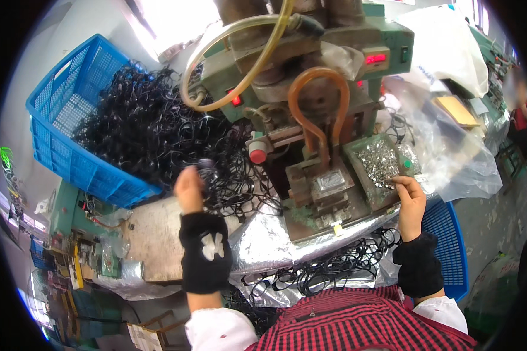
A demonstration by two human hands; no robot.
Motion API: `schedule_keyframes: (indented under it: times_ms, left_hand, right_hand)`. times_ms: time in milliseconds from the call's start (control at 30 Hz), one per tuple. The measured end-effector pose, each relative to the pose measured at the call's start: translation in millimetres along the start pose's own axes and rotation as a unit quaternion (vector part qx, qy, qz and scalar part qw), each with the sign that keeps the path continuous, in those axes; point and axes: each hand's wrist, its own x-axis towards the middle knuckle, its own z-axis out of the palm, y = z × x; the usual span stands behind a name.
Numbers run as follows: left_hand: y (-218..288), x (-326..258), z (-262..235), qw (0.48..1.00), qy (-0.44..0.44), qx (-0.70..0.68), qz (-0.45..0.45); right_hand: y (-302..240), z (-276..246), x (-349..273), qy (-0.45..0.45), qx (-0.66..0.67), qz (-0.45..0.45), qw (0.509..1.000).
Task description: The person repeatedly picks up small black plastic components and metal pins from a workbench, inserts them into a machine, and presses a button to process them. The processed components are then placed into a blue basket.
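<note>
Big green press machine [310, 64] fills the middle of the view, with a yellowish hose [240, 76] looping off its left side and an orange hose [317, 88] arched down the front. To its left a blue plastic crate [58, 134] lies tipped on its side, spilling a huge tangle of black cords [152, 128] toward the machine. On the right, crumpled clear plastic bags [451, 146] pile up beside the press. The surface [152, 234] below is partly wrapped in silver foil [263, 240], and more black cords hang over its near edge. A small tray [363, 187] packed with shiny metal parts [379, 161] sits just right of the machine's die block [328, 187]. Left hand [190, 190], in a black wrist cuff, is raised at the edge of the tangle, fingers closed around a black cord end [206, 169]. Right hand [410, 202] is up at the tray's right rim, fingertips pinched together right at the metal parts; whether a piece sits between them is too small to tell.
</note>
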Motion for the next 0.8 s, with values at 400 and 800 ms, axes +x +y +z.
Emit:
schedule_keyframes:
  times_ms: [400, 800]
  left_hand:
    - [193, -147, 71, 0.951, -0.101, -0.282, 0.072]
    - [199, -132, 136, 0.949, -0.148, -0.276, 0.024]
  right_hand:
    - [-14, -19, 6, -0.009, -0.480, -0.221, 0.849]
    - [-4, 28, 72, 0.022, -0.352, -0.267, 0.897]
